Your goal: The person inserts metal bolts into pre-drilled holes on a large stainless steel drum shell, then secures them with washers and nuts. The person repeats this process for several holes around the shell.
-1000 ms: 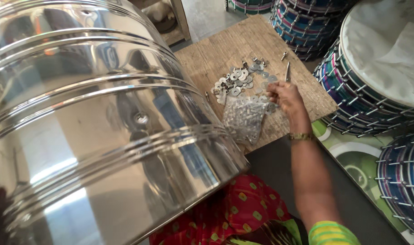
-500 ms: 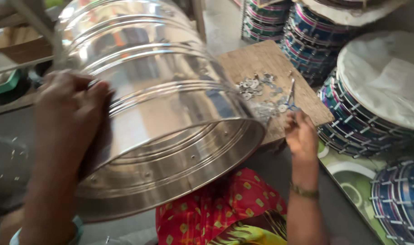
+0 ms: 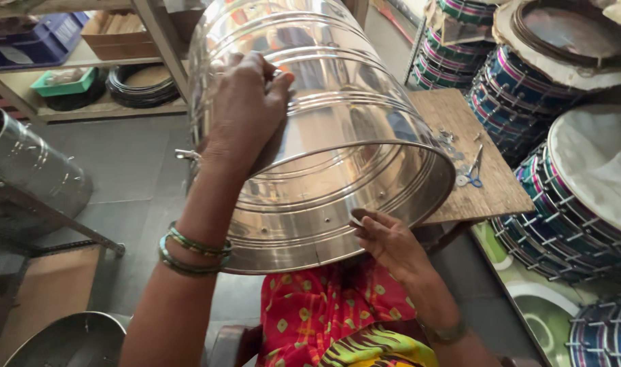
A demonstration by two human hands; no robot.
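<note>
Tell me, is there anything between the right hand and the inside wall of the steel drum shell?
Nothing visible. The right hand reaches into the open mouth of the steel drum shell with a small ring-like part at its fingertips, while the left hand grips the shell from outside.

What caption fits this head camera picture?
Left hand steadies a shiny steel drum shell while the right hand reaches inside its open rim.
</note>
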